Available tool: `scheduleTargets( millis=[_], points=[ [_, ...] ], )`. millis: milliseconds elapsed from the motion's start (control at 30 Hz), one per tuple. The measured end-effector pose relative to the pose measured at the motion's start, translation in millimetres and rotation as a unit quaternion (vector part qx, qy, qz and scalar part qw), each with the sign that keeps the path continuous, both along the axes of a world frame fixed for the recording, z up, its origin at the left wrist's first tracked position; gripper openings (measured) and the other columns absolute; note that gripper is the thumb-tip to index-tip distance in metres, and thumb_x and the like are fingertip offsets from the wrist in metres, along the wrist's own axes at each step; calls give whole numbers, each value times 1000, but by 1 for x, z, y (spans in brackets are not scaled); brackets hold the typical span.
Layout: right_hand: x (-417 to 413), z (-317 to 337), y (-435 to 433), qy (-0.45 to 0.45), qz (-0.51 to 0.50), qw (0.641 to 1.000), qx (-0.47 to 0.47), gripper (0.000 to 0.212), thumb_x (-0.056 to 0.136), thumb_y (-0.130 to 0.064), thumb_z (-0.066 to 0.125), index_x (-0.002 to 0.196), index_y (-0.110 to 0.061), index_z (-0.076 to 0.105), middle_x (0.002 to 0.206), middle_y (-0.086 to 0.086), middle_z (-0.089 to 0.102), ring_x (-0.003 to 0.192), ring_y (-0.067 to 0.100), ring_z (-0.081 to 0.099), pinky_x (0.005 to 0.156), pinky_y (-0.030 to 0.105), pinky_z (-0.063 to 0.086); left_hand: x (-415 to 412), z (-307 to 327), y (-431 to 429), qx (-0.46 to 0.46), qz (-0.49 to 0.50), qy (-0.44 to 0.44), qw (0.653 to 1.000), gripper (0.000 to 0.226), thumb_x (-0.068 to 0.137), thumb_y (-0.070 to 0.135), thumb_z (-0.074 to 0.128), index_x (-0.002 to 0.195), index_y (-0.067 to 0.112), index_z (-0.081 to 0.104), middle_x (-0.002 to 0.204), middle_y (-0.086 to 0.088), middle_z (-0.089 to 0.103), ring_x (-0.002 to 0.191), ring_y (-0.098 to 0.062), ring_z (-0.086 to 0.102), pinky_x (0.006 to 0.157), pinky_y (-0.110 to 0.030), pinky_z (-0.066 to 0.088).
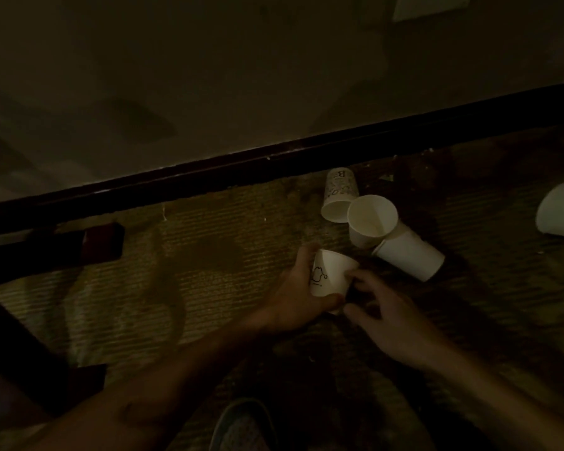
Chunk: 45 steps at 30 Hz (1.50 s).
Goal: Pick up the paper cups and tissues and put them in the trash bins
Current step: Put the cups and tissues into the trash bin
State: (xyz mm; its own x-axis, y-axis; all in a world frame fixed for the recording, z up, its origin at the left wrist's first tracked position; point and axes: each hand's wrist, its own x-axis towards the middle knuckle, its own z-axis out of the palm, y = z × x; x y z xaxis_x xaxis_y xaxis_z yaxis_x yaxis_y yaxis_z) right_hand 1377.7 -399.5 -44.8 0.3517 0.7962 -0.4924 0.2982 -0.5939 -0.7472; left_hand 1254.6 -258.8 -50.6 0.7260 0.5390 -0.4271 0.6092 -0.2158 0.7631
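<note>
**1 cup in hand, 4 left on the floor**

Left hand (293, 288) wraps a paper cup (331, 275) above the carpet (209, 222). Right hand (381, 307) is just beside it, fingers bent, grip unclear. Cup cluster (372, 222) and lone cup (559, 211) remain. No bins or tissues show.

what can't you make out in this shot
Head view, cup at the right edge: cut off by the frame.
Print on the held cup in the left hand: too small, dim.
Whether the right hand grips it: too dark.
Trash bins and tissues: none in view.
</note>
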Motion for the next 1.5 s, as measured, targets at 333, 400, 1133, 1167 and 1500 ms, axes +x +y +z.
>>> scheduleTargets(
  millis=[333,400,1133,1167,1500],
  points=[
    [-18,25,14,46,-251,964,82,73,62,-44,85,107,-36,28,96,-23,45,77,-7,55,42,7,43,-16,13,-30,-4,-5,-166,986,80,79,28,80,123,63,23,112,28,55,104,10,59,73,-10,51],
    [-8,34,16,32,-258,960,100,80,58,-45,85,109,-40,25,95,-25,42,77,-4,53,39,6,41,-12,28,-28,11,-53,-172,983,68,85,42,72,124,66,22,114,41,51,110,13,55,79,-6,49],
    [41,48,23,168,-219,958,75,72,36,-55,74,104,-38,60,107,-5,70,91,11,69,68,29,54,73,-3,95,240,-113,-69,962,24,96,35,57,115,20,62,107,2,64,90,-9,60,77,-31,54],
    [41,48,23,176,-226,955,73,69,35,-56,75,100,-39,62,103,-6,72,87,10,70,66,28,54,75,-4,96,243,-116,-67,961,23,96,34,57,114,21,62,107,2,64,91,-9,61,78,-33,54],
    [47,59,25,183,-236,954,40,65,42,-56,79,102,-34,67,90,-8,76,79,9,73,55,23,55,90,1,106,278,-160,-52,946,24,100,32,48,116,18,60,116,-4,59,101,-16,56,83,-35,48]
  ],
)
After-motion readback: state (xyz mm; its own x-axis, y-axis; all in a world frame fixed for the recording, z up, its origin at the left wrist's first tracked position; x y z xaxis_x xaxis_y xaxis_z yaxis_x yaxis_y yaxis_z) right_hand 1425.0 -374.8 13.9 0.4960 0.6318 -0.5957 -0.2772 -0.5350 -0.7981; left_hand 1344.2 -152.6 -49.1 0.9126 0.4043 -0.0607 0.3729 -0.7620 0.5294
